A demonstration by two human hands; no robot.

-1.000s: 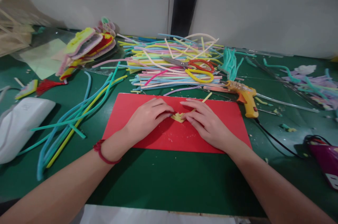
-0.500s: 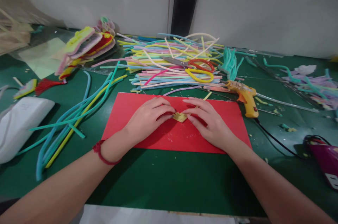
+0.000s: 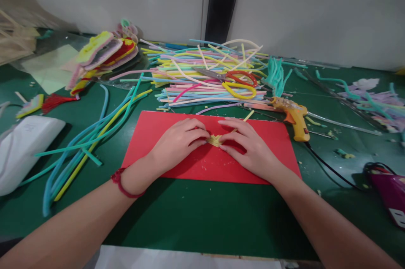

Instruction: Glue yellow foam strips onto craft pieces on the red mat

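Observation:
A small folded piece of yellow pipe cleaner (image 3: 215,140) is pinched at its two ends between my hands, over a red card (image 3: 190,163). My left hand (image 3: 180,138) grips its left end with thumb and fingertips. From the other side my right hand (image 3: 249,146) closes on the right end, its upper fingers partly raised. A straight yellow end (image 3: 248,116) sticks out beyond my right fingers; whether it joins the folded piece is hidden. Fingertips cover both ends of the fold.
Behind the card lie bundled pastel pipe cleaners (image 3: 209,91) with scissors (image 3: 228,77) on top. A yellow glue gun (image 3: 297,121) is at right, its cord running to a purple power strip (image 3: 386,188). Loose blue-green pipe cleaners (image 3: 95,142) and a white device (image 3: 31,146) lie left.
My right fingers have shifted slightly left and inward on the yellow piece, which now looks flatter and less pointed at the bottom. My left hand has hardly moved.

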